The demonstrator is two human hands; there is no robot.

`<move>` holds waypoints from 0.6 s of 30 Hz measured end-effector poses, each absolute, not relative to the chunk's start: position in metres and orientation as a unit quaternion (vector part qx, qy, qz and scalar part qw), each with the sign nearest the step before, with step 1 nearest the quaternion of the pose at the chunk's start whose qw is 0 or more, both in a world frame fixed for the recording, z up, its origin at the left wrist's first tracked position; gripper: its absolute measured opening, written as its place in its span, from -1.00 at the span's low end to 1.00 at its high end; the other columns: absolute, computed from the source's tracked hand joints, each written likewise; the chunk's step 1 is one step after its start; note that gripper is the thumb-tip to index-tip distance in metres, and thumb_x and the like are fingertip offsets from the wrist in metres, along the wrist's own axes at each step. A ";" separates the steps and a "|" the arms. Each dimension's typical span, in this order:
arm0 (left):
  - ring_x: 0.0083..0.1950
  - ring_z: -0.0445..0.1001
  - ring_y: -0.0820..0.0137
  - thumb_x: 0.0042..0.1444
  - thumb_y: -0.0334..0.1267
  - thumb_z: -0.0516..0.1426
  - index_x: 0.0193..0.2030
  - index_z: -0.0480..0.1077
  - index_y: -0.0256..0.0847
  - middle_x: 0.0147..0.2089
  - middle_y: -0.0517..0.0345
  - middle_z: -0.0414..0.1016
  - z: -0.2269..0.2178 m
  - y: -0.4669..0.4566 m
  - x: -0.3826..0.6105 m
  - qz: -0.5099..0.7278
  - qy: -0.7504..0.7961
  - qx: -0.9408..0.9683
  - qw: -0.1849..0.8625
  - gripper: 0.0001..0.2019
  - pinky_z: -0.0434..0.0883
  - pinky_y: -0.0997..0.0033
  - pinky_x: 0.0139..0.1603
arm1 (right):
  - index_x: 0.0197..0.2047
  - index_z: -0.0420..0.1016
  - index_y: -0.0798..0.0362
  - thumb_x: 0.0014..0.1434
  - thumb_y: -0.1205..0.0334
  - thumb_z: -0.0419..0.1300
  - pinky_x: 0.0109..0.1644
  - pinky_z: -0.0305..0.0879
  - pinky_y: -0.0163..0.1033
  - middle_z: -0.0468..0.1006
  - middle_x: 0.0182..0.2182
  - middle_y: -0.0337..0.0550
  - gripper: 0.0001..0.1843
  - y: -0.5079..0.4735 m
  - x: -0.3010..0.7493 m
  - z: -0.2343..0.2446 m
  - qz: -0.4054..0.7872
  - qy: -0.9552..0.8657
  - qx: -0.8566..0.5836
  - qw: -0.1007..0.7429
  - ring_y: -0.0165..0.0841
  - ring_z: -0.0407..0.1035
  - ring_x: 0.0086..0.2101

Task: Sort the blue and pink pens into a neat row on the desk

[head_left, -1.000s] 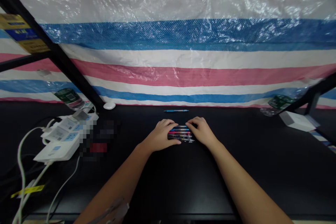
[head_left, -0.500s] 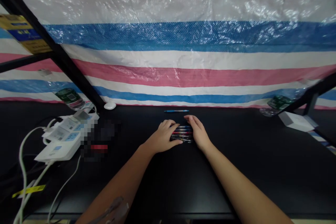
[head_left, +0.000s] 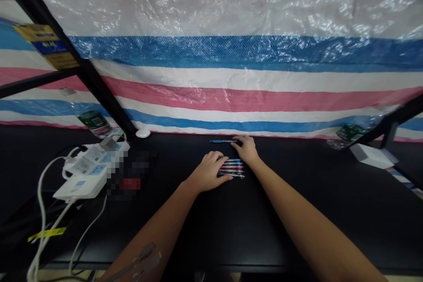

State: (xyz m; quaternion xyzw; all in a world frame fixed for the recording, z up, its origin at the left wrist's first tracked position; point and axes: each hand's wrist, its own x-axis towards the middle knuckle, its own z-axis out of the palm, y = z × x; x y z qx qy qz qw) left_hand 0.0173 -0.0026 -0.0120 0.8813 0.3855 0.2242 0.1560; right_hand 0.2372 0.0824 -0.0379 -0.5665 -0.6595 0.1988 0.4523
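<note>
Row of pens point(head_left: 231, 168), about five, lying side by side flat on the black tabletop point(head_left: 317, 211), barrels running left-right. Left hand point(head_left: 208, 172) is at their 9 o'clock: fingers together over the top of the left ends, thumb along the near edge, clasping them. Right hand point(head_left: 246, 149) is at 1 o'clock, off the row, fingers together. Its fingertips point(head_left: 236, 138) are at the right end of a single blue pen point(head_left: 224, 141), which lies at 12 o'clock just beyond the row. Can't tell if that hand is gripping it.

Room: the back table edge meets a striped tarp point(head_left: 231, 53) right behind the blue pen, so little space at 12. Longest run of tabletop is toward 3 o'clock, out to a white box point(head_left: 372, 156); more at 6 o'clock, between the forearms. At 9 o'clock, past a pixelated patch point(head_left: 130, 174), sits a white power strip point(head_left: 90, 169) with white cables point(head_left: 41, 224). White mouse point(head_left: 142, 133) at 10 o'clock, by the back edge.
</note>
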 end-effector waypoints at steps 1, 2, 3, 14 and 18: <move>0.16 0.31 0.01 0.20 0.15 0.18 0.30 0.32 -0.15 0.16 -0.12 0.35 -0.012 -0.003 0.017 0.227 0.385 0.881 0.156 -0.37 0.31 -0.09 0.21 | -0.22 0.66 0.00 0.08 0.09 0.35 0.23 0.16 0.09 0.63 -0.13 -0.02 -0.78 0.084 0.235 -0.037 0.201 -0.660 -0.571 0.444 -0.07 0.40 -0.01; 0.16 0.31 0.01 0.19 0.15 0.19 0.30 0.32 -0.15 0.16 -0.12 0.35 -0.013 -0.002 0.017 0.229 0.384 0.881 0.156 -0.37 0.30 -0.09 0.22 | -0.25 0.66 0.01 0.10 0.07 0.33 0.20 0.19 0.06 0.63 -0.16 -0.02 -0.78 0.084 0.234 -0.037 0.204 -0.659 -0.576 0.439 -0.08 0.41 -0.05; 0.16 0.31 0.01 0.19 0.15 0.19 0.30 0.33 -0.15 0.16 -0.12 0.35 -0.013 -0.002 0.017 0.231 0.385 0.880 0.156 -0.37 0.30 -0.09 0.22 | -0.25 0.65 0.02 0.15 0.04 0.29 0.15 0.23 0.03 0.63 -0.18 -0.02 -0.76 0.082 0.233 -0.036 0.209 -0.655 -0.581 0.435 -0.11 0.43 -0.09; 0.14 0.34 0.02 0.12 0.18 0.24 0.27 0.37 -0.14 0.14 -0.09 0.40 -0.012 -0.003 0.016 0.245 0.388 0.869 0.186 -0.33 0.30 -0.07 0.21 | -0.44 0.47 0.04 0.32 -0.21 0.09 -0.29 0.19 -0.23 0.43 -0.50 -0.22 -0.48 0.008 0.253 -0.022 0.349 -0.611 -0.525 0.478 -0.30 0.30 -0.42; 0.14 0.39 0.10 0.27 0.08 0.15 0.20 0.43 -0.11 0.06 -0.03 0.48 -0.011 0.002 0.018 0.351 0.411 0.801 0.258 -0.54 0.27 -0.02 0.24 | -0.39 0.56 0.06 0.25 -0.21 0.20 -0.36 0.09 -0.24 0.30 -0.57 -0.29 -0.52 0.004 0.253 -0.020 0.384 -0.556 -0.517 0.525 -0.36 0.18 -0.49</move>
